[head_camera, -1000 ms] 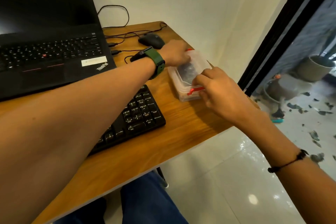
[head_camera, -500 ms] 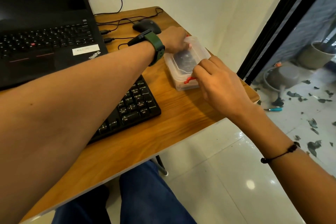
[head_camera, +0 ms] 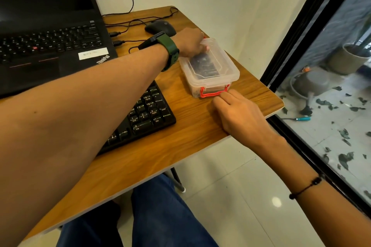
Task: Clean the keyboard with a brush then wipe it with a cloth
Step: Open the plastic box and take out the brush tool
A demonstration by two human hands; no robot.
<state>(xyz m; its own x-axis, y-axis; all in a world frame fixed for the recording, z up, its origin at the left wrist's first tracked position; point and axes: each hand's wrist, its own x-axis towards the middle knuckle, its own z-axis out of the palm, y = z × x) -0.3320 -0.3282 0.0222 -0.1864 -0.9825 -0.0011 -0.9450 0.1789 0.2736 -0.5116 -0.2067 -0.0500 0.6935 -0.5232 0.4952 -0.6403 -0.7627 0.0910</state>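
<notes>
The black keyboard [head_camera: 149, 109] lies on the wooden table [head_camera: 200, 146], and my left forearm covers most of it. To its right stands a clear plastic box [head_camera: 208, 66] with its lid on and something dark inside. My left hand [head_camera: 188, 44], with a green watch on the wrist, grips the far end of the box, fingers curled over the lid edge. My right hand [head_camera: 239, 114] rests on the table at the near end. Its fingertips touch the red latch [head_camera: 213, 91]. No brush or cloth shows.
A black laptop [head_camera: 50, 46] stands open at the back left. A black mouse [head_camera: 160, 27] and its cables lie behind the box. The table's right edge is close to the box, beside a glass door [head_camera: 321, 86]. My blue-trousered legs are under the table.
My right hand has slid off the near end of the lid down onto the table, so the red latch now shows. My left hand stays at the far end.
</notes>
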